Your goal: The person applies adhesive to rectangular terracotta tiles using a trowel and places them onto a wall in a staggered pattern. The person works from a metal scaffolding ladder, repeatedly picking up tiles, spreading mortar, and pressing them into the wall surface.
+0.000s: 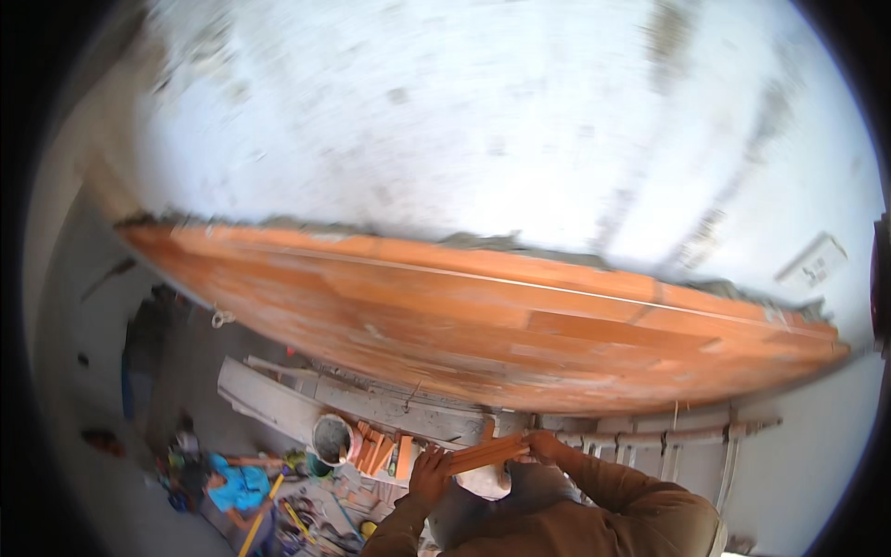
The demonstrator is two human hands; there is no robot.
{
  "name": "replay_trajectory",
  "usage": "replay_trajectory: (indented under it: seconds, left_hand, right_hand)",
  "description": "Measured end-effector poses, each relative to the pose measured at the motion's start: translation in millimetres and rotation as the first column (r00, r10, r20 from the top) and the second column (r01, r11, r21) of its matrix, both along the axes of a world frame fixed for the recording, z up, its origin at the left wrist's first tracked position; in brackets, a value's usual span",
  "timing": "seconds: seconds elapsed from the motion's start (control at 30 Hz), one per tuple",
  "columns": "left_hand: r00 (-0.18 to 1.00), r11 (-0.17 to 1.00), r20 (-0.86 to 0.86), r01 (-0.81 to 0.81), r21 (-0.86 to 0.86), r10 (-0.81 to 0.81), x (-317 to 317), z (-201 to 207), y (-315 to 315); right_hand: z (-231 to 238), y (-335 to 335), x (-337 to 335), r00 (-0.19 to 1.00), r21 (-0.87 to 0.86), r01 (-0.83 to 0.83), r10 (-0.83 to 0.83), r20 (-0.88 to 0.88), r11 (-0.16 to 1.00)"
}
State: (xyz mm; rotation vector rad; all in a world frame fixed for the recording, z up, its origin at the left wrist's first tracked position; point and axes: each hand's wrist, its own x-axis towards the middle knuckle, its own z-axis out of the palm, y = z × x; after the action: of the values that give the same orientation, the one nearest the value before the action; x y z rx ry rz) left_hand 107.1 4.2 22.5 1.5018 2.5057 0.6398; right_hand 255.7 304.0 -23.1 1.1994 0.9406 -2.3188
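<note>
Between my two hands are long, thin orange brick tiles [487, 455], seemingly two laid together. My left hand [431, 473] grips their left end, with its fingers closed around it. At the right end, my right hand [541, 447] is closed on them too. They are at waist height, below the wall facing of orange brick tiles [445, 306]. Grey mortar [492, 243] sits in rough lumps along the top edge of that facing. Left of my left hand, more orange tiles [373, 450] lie on the scaffold plank beside a bucket of grey mortar [332, 438].
A pale scaffold plank [264, 404] runs along the wall's foot. At right stands a ladder-like metal frame [724, 464]. A taut string [418, 266] crosses the facing. Lower left, a person in blue [239, 487] is among tools, with a yellow bar [263, 515] nearby.
</note>
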Motion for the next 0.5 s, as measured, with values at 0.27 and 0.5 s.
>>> replay_trajectory:
  seconds: [0.27,0.5]
  left_hand:
    - [0.954,0.960,0.189,0.256,-0.109,-0.233,0,61,58]
    - [0.963,0.833,0.257,0.082,-0.548,0.074,-18,88,66]
  right_hand:
    - [10,4,71,0.974,0.003,0.226,-0.226,0.022,0.974]
    - [-117,-63,221,0.955,0.606,-0.295,0.232,0.183,0.739]
